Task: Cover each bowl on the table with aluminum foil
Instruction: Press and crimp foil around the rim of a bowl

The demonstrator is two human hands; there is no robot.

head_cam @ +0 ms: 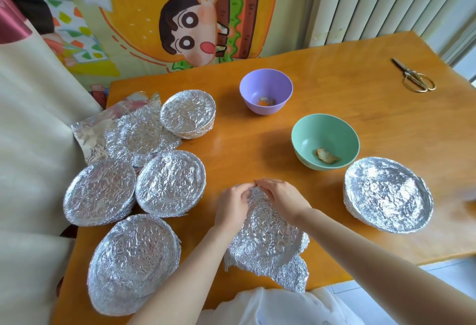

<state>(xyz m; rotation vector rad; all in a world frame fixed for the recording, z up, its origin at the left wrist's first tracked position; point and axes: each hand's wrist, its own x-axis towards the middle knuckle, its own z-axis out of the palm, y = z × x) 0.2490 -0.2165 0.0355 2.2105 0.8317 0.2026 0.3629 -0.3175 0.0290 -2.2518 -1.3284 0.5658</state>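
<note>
A crumpled foil sheet lies at six o'clock on the orange table; the left hand and right hand pinch its far edge, fingers closed on it; an uncovered green bowl sits at two o'clock, a purple bowl at twelve; four foil-covered bowls cluster at nine, one at three; scissors lie far at one o'clock.

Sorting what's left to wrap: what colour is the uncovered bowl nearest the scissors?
Purple bowl, in the head view; the green bowl sits nearer the hands.
</note>
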